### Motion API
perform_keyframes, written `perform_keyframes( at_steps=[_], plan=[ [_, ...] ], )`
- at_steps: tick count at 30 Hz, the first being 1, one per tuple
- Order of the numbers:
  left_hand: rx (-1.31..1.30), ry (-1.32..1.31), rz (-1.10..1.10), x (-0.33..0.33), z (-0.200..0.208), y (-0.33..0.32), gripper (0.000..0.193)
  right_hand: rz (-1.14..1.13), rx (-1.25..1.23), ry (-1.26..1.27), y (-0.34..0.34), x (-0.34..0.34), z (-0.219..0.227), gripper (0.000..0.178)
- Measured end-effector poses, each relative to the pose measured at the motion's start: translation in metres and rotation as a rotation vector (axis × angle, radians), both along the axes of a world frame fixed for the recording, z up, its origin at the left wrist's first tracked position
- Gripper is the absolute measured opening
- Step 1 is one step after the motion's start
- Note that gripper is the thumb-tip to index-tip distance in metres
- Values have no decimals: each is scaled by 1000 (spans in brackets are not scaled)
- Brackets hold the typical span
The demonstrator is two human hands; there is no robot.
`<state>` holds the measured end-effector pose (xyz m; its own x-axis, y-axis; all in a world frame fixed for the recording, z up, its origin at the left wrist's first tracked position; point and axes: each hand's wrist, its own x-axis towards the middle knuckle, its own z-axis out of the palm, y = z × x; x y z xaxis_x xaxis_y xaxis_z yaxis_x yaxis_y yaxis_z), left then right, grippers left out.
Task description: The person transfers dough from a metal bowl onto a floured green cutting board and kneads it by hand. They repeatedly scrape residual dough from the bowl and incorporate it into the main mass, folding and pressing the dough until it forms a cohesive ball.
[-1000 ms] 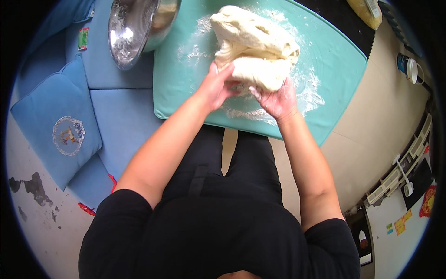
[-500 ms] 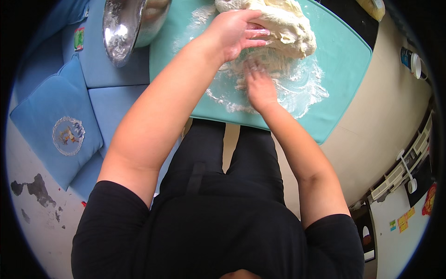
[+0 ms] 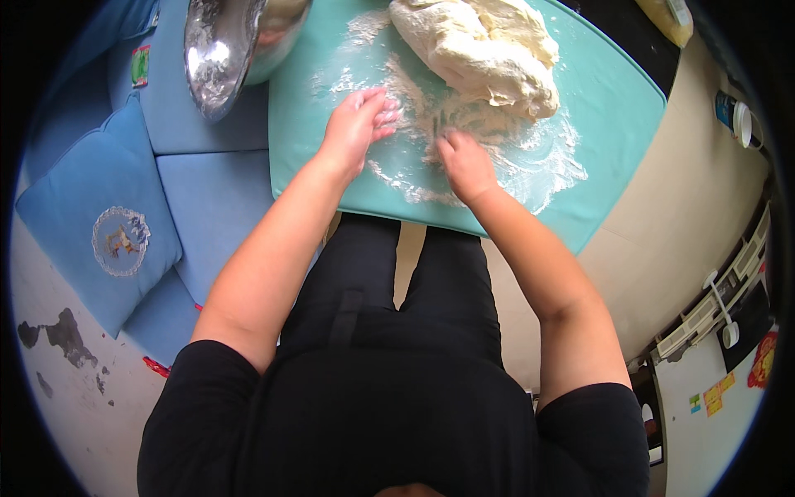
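A large pale lump of dough (image 3: 489, 58) rests at the far side of a turquoise tabletop (image 3: 609, 124). White flour (image 3: 538, 170) is smeared over the surface in front of it and to its left. My left hand (image 3: 356, 131) hovers at or just above the flour's left edge, its fingers apart and dusted white, holding nothing. Low on the floury patch, my right hand (image 3: 468, 168) has its fingers curled inward; whatever they may pinch is hidden beneath them. Neither hand touches the dough.
A shiny metal bowl (image 3: 224, 58) stands tilted beside the table's left edge, by a blue sofa (image 3: 211, 207) with a blue cushion (image 3: 108, 224). A black surface (image 3: 633, 37) adjoins the far right. On the right lies a white tub (image 3: 739, 118).
My left hand has left the dough and come back toward me and to the left. My right hand's fingers, stretched out before, are now curled. The dough shows more fully.
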<state>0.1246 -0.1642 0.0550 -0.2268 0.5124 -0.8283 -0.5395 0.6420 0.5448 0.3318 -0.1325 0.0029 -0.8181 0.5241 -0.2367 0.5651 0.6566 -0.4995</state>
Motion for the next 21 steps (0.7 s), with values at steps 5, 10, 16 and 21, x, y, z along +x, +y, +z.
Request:
perform_keyframes(
  at_steps=[5,10,16,21],
  plan=[
    [-151,208,-143,-19,-41,-59,28,-74,-34,8,27,11,-3,13],
    [-156,80,-61,-35,-57,-61,23,-284,90,88,-7,-29,-2,14],
    [-216,63,-130,-43,-57,-53,24,-96,-74,101,12,12,4,20],
    [10,708,-594,-12,-54,-58,22,-369,-50,190,36,13,53,12]
  ],
)
